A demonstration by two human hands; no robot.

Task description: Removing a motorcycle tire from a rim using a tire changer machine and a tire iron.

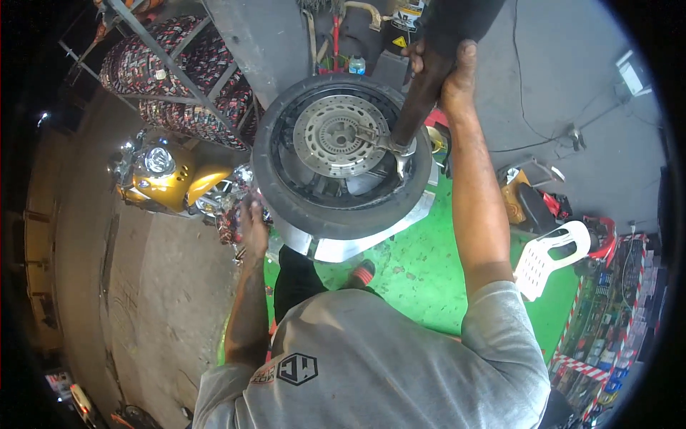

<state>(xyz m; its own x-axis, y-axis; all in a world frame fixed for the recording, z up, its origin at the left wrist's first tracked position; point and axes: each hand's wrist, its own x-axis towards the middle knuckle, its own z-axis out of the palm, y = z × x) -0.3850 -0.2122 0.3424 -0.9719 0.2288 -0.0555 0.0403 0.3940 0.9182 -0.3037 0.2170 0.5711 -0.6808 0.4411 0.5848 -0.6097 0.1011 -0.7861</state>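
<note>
A motorcycle wheel [286, 207] with black tyre and silver perforated brake disc [312, 146] lies flat on a tyre-changing machine [379, 239]. My right hand [457, 82] is wrapped round the dark post [419, 104] of the machine, above the tyre's upper right. At the post's lower end, a metal mounting head [400, 155] sits at the rim's right side. My left hand [254, 222] is beside the tyre's lower left, fingers apart and loosely extended; whether it touches the tyre or machine I cannot tell.
A yellow motorcycle [157, 182] stands to the left, below a rack [132, 28] of patterned tyres. A white plastic chair [543, 261] and a cluttered display case [607, 322] are at the right. My foot [363, 272] rests on the green floor [407, 279]. Hoses and tools hang beyond the wheel.
</note>
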